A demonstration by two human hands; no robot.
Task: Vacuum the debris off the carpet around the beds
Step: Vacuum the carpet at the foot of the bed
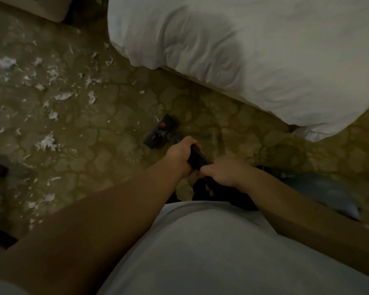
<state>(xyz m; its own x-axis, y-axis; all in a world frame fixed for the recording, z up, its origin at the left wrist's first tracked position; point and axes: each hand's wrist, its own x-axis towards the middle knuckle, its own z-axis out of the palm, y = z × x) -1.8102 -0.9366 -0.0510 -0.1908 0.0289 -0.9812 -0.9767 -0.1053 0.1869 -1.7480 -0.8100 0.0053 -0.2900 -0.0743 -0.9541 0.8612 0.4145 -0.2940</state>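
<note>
Looking down, I am seeing a bed (pixel 339 116) under a puffy, creased white duvet (pixel 243 50) and patterned olive carpet (pixel 115 99) beside it, torn white scraps (pixel 47 143) littering its left side. I am gripping the black vacuum wand (pixel 197 159) with left hand (pixel 181 155) ahead of right hand (pixel 224 173), fingers of both curling round the tube, likely for steering, while its flat floor head (pixel 161 133) is resting right of the thickest scraps.

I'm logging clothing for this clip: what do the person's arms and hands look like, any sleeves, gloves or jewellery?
Left hand and right hand are ungloved; left forearm and right forearm are bare, no sleeves in view. No watch or rings show.
</note>
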